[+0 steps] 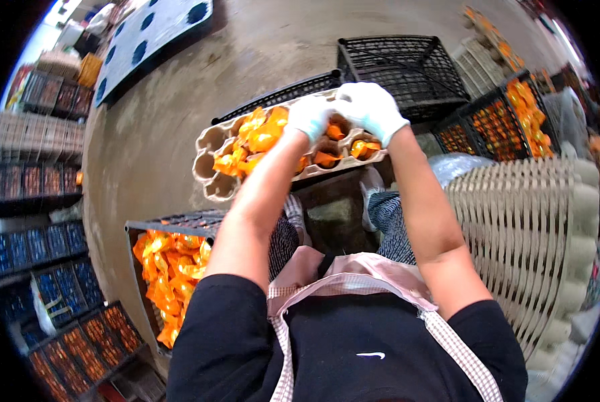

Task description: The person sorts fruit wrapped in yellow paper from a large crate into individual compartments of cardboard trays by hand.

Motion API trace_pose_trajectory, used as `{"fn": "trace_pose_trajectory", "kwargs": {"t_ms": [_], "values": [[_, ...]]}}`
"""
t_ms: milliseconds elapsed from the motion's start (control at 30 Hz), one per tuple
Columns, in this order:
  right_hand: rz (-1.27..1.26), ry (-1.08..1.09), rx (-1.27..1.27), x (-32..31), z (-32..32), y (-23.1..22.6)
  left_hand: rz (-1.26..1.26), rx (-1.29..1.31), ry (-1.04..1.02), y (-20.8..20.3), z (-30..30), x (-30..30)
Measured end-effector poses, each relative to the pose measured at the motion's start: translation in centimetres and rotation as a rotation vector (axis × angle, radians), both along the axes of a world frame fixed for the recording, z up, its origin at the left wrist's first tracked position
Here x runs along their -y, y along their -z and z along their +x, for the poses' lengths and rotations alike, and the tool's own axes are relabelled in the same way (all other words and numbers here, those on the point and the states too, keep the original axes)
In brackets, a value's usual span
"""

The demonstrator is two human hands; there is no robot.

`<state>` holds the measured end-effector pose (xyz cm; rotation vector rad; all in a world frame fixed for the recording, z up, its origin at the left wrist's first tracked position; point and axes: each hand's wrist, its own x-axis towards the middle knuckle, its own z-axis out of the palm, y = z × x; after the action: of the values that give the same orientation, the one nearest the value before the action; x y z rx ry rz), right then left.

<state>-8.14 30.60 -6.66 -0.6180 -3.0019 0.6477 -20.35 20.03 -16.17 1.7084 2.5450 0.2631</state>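
Observation:
In front of me lies a grey-brown moulded pulp tray point(221, 188) with rounded cups. Loose orange-wrapped round pieces point(263, 134) are heaped on its left half, while single ones, such as the wrapped piece point(364, 149) near the right end, sit in cups. Bare cups show at the left end. Both hands wear white gloves and meet above the tray's far right part. My left hand point(309, 116) is closed, its fingertips hidden beneath it. My right hand point(372, 111) curls inward against it, also closed; whatever lies between the fingers is hidden.
A crate point(134, 288) full of orange-wrapped pieces stands by my left side. Stacked pulp trays point(514, 214) rise at my right. Beyond the tray is a black plastic crate point(404, 74); another filled crate point(477, 130) is right of it. A blue pallet point(156, 37) lies far left.

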Motion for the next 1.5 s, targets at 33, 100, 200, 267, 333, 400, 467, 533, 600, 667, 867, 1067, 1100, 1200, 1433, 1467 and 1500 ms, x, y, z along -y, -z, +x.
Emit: {"fn": "trace_pose_trajectory", "kwargs": {"t_ms": [33,100,200,267,333,400,467,533,600,667,867,1067,1100,1200,1433,1467,1500], "values": [[-0.016,0.008,-0.016,-0.3,-0.2,0.4,0.074,-0.014,-0.006,2.5,0.0,-0.2],[-0.013,-0.027,-0.064,-0.6,-0.9,1.1,0.081,0.212,-0.255,3.1,-0.6,-1.1],[-0.102,-0.076,-0.142,1.2,-3.0,1.4,0.056,0.402,-0.152,1.9,-2.1,0.3],[-0.091,-0.1,-0.239,2.6,-5.1,2.1,0.124,0.357,-0.042,-1.7,-3.5,2.5],[-0.193,-0.124,-0.33,4.3,-7.2,2.6,0.264,0.151,0.128,-6.3,-6.3,6.8],[-0.174,-0.142,-0.265,6.5,-9.1,3.2,0.437,0.1,-0.005,-8.6,-9.5,11.8],[-0.088,-0.188,-0.03,9.7,-10.9,2.4,0.299,0.028,-0.043,-8.7,-13.4,17.4],[0.092,-0.209,-0.014,10.4,-11.3,5.2,0.191,0.021,-0.03,-7.3,-14.7,18.1],[0.168,-0.256,0.037,12.1,-10.3,5.4,0.156,0.182,-0.081,-5.1,-14.0,18.4],[0.232,-0.276,0.027,13.6,-9.6,5.2,0.038,0.464,-0.173,-3.2,-13.2,16.3],[0.028,-0.236,-0.125,14.5,-8.5,9.0,-0.51,0.282,-0.317,-1.8,-11.4,9.5],[-0.103,-0.452,0.117,10.5,-8.7,5.9,-0.053,0.859,-0.14,3.4,-14.6,13.4],[-0.162,-0.403,0.091,9.3,-9.1,5.3,-0.006,0.779,-0.006,2.4,-14.1,14.3],[-0.392,-0.155,0.012,5.2,-8.7,1.6,-0.012,0.099,0.3,-0.5,-12.9,15.2],[-0.355,-0.054,-0.233,4.1,-10.6,1.2,-0.009,0.156,-0.004,0.6,-13.1,16.5],[-0.316,-0.084,-0.261,3.9,-10.9,1.1,-0.095,0.131,0.006,0.6,-13.2,16.1],[-0.276,-0.113,-0.289,3.8,-11.1,1.1,-0.182,0.105,0.018,0.5,-13.2,15.8]]}}
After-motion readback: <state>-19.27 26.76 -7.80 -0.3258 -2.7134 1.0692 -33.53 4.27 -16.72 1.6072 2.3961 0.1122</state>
